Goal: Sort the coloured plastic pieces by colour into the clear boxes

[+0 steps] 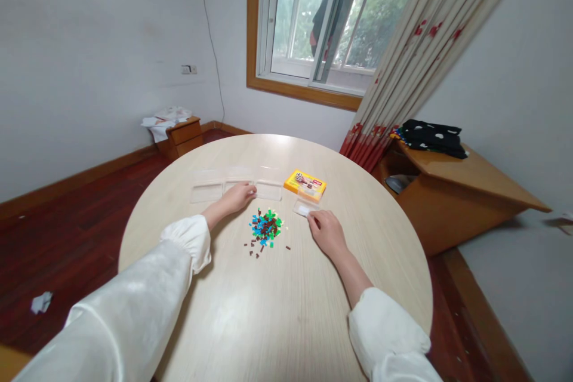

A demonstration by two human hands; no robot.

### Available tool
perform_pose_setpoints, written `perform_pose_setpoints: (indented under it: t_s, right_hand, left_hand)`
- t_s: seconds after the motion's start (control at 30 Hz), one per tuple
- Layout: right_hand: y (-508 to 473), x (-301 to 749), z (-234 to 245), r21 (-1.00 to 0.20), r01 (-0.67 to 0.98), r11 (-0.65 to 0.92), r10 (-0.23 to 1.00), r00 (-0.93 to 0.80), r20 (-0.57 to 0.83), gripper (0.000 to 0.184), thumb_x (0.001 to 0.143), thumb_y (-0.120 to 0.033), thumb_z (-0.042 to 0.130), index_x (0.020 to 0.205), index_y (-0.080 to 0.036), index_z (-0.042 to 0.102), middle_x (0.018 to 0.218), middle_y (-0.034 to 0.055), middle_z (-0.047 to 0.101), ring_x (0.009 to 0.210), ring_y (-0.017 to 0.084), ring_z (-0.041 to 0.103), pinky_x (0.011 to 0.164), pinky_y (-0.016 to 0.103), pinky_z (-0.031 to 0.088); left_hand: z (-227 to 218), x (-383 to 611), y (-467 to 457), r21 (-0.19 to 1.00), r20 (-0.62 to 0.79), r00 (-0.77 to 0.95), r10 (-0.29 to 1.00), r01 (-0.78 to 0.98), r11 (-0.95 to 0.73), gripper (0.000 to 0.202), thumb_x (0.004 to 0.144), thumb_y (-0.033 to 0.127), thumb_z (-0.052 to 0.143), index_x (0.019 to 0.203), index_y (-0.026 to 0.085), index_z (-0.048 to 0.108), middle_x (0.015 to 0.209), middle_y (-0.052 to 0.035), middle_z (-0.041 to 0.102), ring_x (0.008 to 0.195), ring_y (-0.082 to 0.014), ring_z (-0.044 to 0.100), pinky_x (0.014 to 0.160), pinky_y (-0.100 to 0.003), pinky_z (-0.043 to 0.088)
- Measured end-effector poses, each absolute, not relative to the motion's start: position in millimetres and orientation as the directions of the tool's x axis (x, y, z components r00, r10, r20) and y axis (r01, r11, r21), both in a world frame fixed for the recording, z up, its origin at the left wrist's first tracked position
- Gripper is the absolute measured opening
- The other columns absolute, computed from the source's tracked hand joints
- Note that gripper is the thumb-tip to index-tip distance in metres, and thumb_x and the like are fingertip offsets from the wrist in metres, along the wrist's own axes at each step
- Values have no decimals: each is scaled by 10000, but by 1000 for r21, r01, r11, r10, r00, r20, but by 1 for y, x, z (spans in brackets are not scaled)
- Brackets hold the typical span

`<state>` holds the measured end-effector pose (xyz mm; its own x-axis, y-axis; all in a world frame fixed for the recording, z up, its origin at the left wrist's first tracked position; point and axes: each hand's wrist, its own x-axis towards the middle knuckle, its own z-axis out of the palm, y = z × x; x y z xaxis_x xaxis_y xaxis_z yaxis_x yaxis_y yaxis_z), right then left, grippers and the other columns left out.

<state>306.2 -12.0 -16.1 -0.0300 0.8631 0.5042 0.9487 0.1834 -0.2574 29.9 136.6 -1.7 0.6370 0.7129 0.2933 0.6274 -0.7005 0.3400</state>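
Sleeves of shiny white fabric reach in from the lower left and lower right of the frame, over a round table with a pale wood-grain top. At the centre of the frame lies a loose heap of tiny blue, green, brown and cream plastic bricks, with several brown ones strewn along its near side. Right of the heap, the person's right hand rests with fingers curled and thumb close to the forefinger, beside a small clear plastic box; whether the fingertips grip it cannot be told. Left of centre and a little higher, the left hand has its fingers bent and close together where two clear rectangular plastic containers meet; whether they pinch anything cannot be told. Another such container lies farther left in the same row. Just behind the small box is a flat yellow cardboard box with a printed picture. Beyond the table, a brown wooden cabinet at the right bears folded black cloth with white spots. A cream curtain with red patterns hangs beside a wood-framed sliding window at the top.
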Motion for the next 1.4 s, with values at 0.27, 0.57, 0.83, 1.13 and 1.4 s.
perform_pose_setpoints:
  t_s: [0.27,0.57,0.83,1.13,1.4]
  right_hand:
    - [25,282,-20,-158,963,219,855,-111,507,240,902,-211,432,845,-180,663,810,79,640,805,202,526,721,293,398]
    - [62,259,-21,-159,959,234,856,-126,501,247,873,-157,426,949,-177,660,868,99,640,848,227,532,747,324,421]
    - [61,265,-14,-208,953,222,804,-58,592,350,858,-238,460,1183,-169,572,999,118,624,955,245,515,834,363,398]
    - [59,298,-11,-246,968,-47,857,165,488,473,823,-348,541,1281,-237,505,1308,124,504,1200,262,427,921,416,337]
    - [47,305,-1,-186,964,-188,841,256,477,389,842,-289,488,1204,-191,591,1224,153,571,1091,287,483,816,420,348]
  left_hand:
    - [-4,14,132,288,308,553,774,721,-630,240,882,279,437,911,159,643,856,-92,604,796,-206,554,734,-299,423]
    - [0,5,121,284,311,488,816,771,-570,239,873,222,430,901,156,659,857,-100,607,816,-212,558,741,-312,437]
    - [-2,-16,114,311,503,414,759,733,-605,298,846,237,475,1092,157,624,1014,-109,563,955,-218,515,880,-361,431]
    - [-2,-99,97,257,420,264,868,883,-393,373,813,323,499,1148,186,590,1027,-109,582,979,-265,520,882,-423,413]
    - [-13,-98,95,295,373,292,881,863,-411,261,813,328,488,917,160,659,954,-107,632,910,-243,563,844,-373,433]
